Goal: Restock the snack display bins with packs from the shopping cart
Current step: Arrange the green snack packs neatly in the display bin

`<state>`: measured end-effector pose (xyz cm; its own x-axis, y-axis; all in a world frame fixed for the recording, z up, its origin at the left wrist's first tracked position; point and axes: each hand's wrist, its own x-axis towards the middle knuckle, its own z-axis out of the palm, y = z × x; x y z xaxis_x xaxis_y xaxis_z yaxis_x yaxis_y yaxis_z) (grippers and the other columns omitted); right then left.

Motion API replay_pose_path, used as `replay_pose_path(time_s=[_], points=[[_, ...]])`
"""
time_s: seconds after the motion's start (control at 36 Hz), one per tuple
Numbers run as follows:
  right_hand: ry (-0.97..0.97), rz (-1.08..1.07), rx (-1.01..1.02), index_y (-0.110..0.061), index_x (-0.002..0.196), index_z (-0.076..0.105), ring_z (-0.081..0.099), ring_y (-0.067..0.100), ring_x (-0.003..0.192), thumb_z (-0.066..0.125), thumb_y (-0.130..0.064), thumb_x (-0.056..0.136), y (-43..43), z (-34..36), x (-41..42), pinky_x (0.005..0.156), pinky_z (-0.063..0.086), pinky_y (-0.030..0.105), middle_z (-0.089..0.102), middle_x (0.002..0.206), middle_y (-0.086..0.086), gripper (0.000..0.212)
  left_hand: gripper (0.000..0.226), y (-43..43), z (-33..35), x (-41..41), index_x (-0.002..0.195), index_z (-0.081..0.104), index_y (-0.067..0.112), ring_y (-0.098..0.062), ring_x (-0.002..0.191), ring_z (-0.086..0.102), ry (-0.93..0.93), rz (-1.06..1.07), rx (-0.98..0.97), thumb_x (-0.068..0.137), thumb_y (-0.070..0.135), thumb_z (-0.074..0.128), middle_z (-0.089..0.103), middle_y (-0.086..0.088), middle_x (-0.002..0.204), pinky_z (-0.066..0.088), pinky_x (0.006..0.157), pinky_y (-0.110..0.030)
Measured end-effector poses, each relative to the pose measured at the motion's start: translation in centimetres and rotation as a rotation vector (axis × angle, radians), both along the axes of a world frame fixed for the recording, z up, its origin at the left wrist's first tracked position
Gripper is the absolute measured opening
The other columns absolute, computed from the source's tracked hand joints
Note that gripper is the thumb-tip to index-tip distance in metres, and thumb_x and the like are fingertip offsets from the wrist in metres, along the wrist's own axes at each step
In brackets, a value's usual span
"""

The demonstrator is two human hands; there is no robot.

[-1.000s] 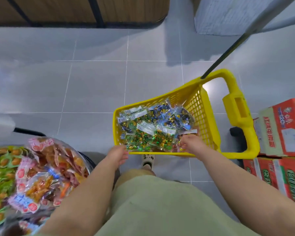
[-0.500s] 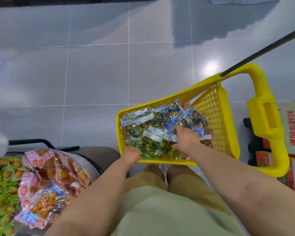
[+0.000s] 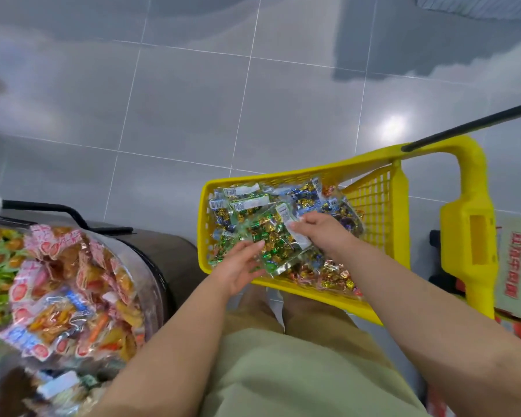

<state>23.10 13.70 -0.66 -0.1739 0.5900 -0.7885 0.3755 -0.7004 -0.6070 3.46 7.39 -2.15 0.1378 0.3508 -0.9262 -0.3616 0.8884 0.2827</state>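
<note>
A person's right hand (image 3: 322, 233) pinches the top edge of a clear pack (image 3: 271, 240) of green-wrapped candies, held just above the other packs (image 3: 244, 203) in a yellow cart (image 3: 204, 236), while the left hand (image 3: 239, 266) touches its lower corner with straight fingers, a snack-filled display bin (image 3: 154, 275) standing to the left.
</note>
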Motion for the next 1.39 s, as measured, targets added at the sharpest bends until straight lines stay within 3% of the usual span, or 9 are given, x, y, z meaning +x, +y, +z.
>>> replay_pose_path(time_s=[0.11,0.25,0.39,0.64,0.89,1.0,1.14,1.25,1.39], points=[[0.032,0.133,-0.065,-0.014,0.072,0.056,0.043,0.003,0.050,0.071,-0.038,0.082,-0.4,-1.2,-3.0,0.055,0.034,0.022,0.045,0.057,-0.007,0.030,0.049,-0.4,-0.3,-0.2,0.118,0.062,0.008,-0.027,0.096,0.070,-0.071,0.165,0.009,0.072,0.022,0.071,0.072,-0.014,0.109,0.058,0.077,-0.040],[-0.044,0.143,-0.011,-0.013,0.108,0.064,0.054,0.011,0.082,0.054,-0.033,0.094,0.2,-3.4,-5.6,0.068,0.044,0.025,0.059,0.088,-0.005,0.026,0.028,-2.1,-1.2,-2.8,0.114,0.064,0.009,-0.027,0.093,0.071,0.087,0.408,0.006,0.087,0.013,0.064,0.072,-0.013,0.107,0.059,0.071,-0.040],[-0.296,0.506,0.180,-0.008,0.130,0.047,0.049,0.027,0.118,0.062,-0.022,0.088,0.7,-6.2,-7.6,0.096,0.041,0.034,0.053,0.125,0.012,0.047,0.036,-4.0,-2.3,-5.9,0.124,0.060,0.006,-0.032,0.103,0.067,0.291,0.521,-0.101,0.089,0.013,0.066,0.068,-0.016,0.116,0.053,0.086,-0.044],[-0.358,0.850,0.169,-0.011,0.105,0.051,0.049,0.023,0.086,0.069,-0.037,0.083,0.5,-6.5,-8.9,0.067,0.035,0.030,0.051,0.091,0.003,0.039,0.032,-5.6,-2.9,-7.8,0.108,0.057,0.012,-0.031,0.094,0.068,0.527,0.554,-0.155,0.082,0.015,0.075,0.068,-0.015,0.111,0.054,0.089,-0.050],[0.014,0.151,0.066,-0.018,0.111,0.059,0.055,0.005,0.081,0.074,-0.038,0.078,2.3,-2.4,-6.9,0.069,0.047,0.021,0.057,0.094,-0.006,0.041,0.036,-4.4,-2.2,-7.1,0.117,0.059,0.008,-0.028,0.095,0.069,0.494,0.508,-0.085,0.088,0.028,0.069,0.070,-0.012,0.109,0.055,0.084,-0.043],[0.065,0.277,0.035,-0.031,0.086,0.060,0.058,0.005,0.081,0.075,-0.039,0.077,1.3,-1.6,-8.0,0.072,0.046,0.025,0.064,0.093,-0.008,0.019,0.054,-2.6,-1.2,-5.9,0.127,0.055,0.012,-0.031,0.107,0.065,0.324,0.476,-0.019,0.095,0.054,0.043,0.068,-0.011,0.116,0.051,0.093,-0.049],[0.033,0.425,0.090,-0.022,0.066,0.044,0.040,0.005,0.056,0.075,-0.040,0.077,-1.2,-2.6,-9.9,0.049,0.029,0.017,0.042,0.064,-0.009,0.038,0.028,-2.4,-0.9,-5.2,0.111,0.062,0.016,-0.022,0.079,0.072,0.305,0.246,0.103,0.084,0.013,0.070,0.074,-0.005,0.090,0.057,0.061,-0.034],[0.004,0.374,0.081,-0.016,0.109,0.059,0.056,0.013,0.093,0.066,-0.045,0.084,-1.1,-4.0,-9.5,0.075,0.040,0.022,0.056,0.098,-0.005,0.038,0.026,-3.1,-1.3,-5.4,0.107,0.063,0.016,-0.024,0.081,0.072,0.287,0.277,0.091,0.082,0.011,0.072,0.075,-0.006,0.090,0.058,0.061,-0.036],[-0.473,0.419,0.268,-0.006,0.132,0.045,0.043,0.029,0.123,0.066,-0.029,0.085,0.7,-6.1,-7.1,0.103,0.037,0.038,0.047,0.131,0.015,0.056,0.039,-4.2,-2.1,-5.8,0.110,0.062,0.023,-0.029,0.097,0.070,0.342,0.320,0.002,0.075,0.019,0.080,0.073,-0.007,0.105,0.056,0.083,-0.050]])
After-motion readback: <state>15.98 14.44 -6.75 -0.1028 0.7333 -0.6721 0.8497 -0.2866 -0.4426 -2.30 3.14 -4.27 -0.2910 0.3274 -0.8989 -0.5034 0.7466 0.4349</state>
